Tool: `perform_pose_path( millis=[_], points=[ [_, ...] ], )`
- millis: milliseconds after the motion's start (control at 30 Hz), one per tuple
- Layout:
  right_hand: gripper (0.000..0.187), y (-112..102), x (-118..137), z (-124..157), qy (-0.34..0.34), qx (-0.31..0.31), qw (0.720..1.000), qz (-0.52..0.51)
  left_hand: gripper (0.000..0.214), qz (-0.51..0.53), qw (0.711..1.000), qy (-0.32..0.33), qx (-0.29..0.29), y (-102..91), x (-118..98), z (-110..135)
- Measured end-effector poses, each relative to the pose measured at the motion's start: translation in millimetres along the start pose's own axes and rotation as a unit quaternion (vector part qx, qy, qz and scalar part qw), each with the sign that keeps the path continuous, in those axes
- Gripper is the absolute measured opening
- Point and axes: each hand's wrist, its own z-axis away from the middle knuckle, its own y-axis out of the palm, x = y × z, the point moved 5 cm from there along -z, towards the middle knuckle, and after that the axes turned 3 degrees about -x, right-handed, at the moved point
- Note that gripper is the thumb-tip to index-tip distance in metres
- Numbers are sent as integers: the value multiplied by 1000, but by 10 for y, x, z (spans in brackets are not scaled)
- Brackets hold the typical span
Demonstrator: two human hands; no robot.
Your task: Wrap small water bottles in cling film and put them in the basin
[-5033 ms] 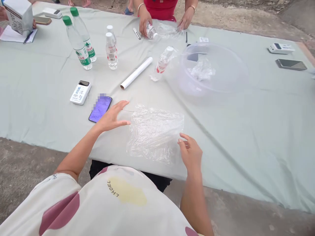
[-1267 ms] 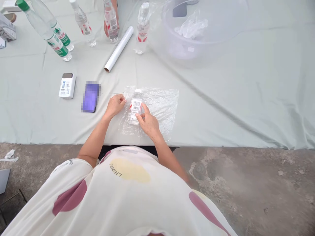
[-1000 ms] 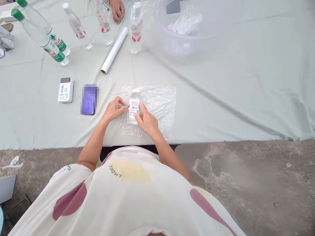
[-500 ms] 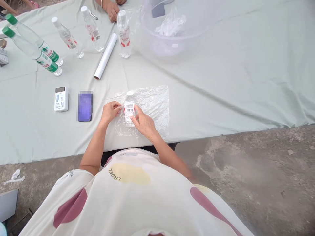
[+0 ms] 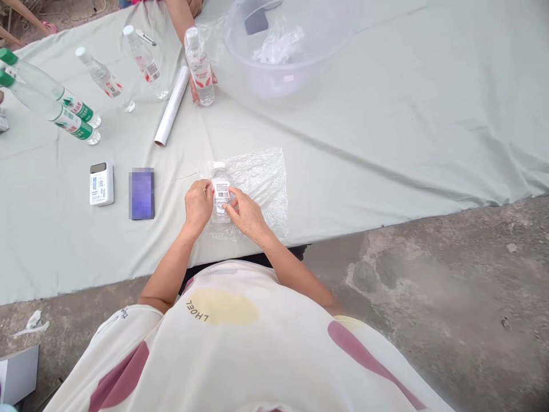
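A small clear water bottle [image 5: 222,216] with a white cap and a red-and-white barcode label lies on a sheet of clear plastic film [image 5: 272,191], its cap pointing away from me. My left hand [image 5: 198,205] is at the bottle's left side, fingers pinched together on what looks like the film's edge, against the label. From the right, my right hand [image 5: 249,216] holds the bottle between thumb and fingers. The wrinkled film spreads out mostly to the right of the bottle.
Left of my hands lie a phone [image 5: 142,194] and a white power bank [image 5: 102,184]. Beyond are a white roll [image 5: 171,109], several water bottles [image 5: 103,79] and a translucent basin [image 5: 295,71] with crumpled plastic. Another person's arm [image 5: 179,20] reaches behind a standing bottle [image 5: 202,80].
My left hand has moved right, up against the bottle, bringing its pinched fingers to the label. Across the table, the other person's hand has come down to hold a standing bottle. The view has shifted slightly.
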Motion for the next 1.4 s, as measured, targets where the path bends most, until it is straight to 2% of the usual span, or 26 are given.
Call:
perform_pose_path(
  millis=[133,267,333,367,433,500,533,567,600,667,733,767,833,900,1000,1100,1167,1267,1333,1367,1400],
  points=[
    [51,-79,-151,16,20,8,1000,5,24,-132,988,73,44,138,-329,120],
    [41,-223,-349,56,42,7,999,34,25,-183,964,141,129,391,-732,276],
    [36,-363,-468,84,53,1,998,23,27,-195,951,160,177,523,-911,336],
    [35,-471,-524,101,61,-22,998,6,28,-198,946,167,196,582,-987,358],
    [36,-766,-591,153,72,-120,989,-39,30,-195,939,174,226,697,-1109,387],
    [37,-1070,-545,223,55,-225,970,-81,32,-181,935,175,248,823,-1196,409],
    [37,-1182,-470,243,33,-248,963,-99,32,-172,934,173,261,896,-1230,421],
    [36,-1253,-370,238,4,-242,964,-114,33,-158,933,171,272,972,-1263,433],
    [35,-1281,-258,205,-24,-211,969,-128,34,-142,935,171,277,1045,-1297,444],
    [31,-1228,-71,61,-60,-102,983,-142,38,-114,943,164,268,1166,-1346,456],
    [26,-1106,-29,-160,-45,-4,990,-131,38,-111,947,154,258,1251,-1359,477],
    [24,-1052,-72,-289,-21,21,993,-117,36,-118,946,156,257,1278,-1356,495],
    [22,-995,-233,-543,34,15,995,-92,29,-138,937,180,266,1300,-1349,548],
    [22,-984,-399,-732,69,-21,994,-81,25,-153,929,213,263,1275,-1348,608],
    [32,-983,-536,-845,90,-47,990,-95,27,-178,919,241,257,1208,-1342,713],
    [43,-974,-555,-846,91,-39,987,-123,39,-145,901,277,301,1133,-1340,884],
    [47,-973,-569,-858,87,-36,983,-160,46,-76,868,324,368,1030,-1336,1043],
    [47,-1044,-684,-925,91,-84,964,-235,46,58,786,384,481,705,-1283,1256],
    [43,-1157,-799,-955,98,-154,946,-267,38,170,725,367,558,428,-1201,1318],
    [41,-1224,-848,-947,101,-192,937,-273,33,222,707,332,584,308,-1142,1306],
    [38,-1287,-874,-920,99,-224,931,-272,27,264,715,285,581,219,-1066,1247]
  ],
)
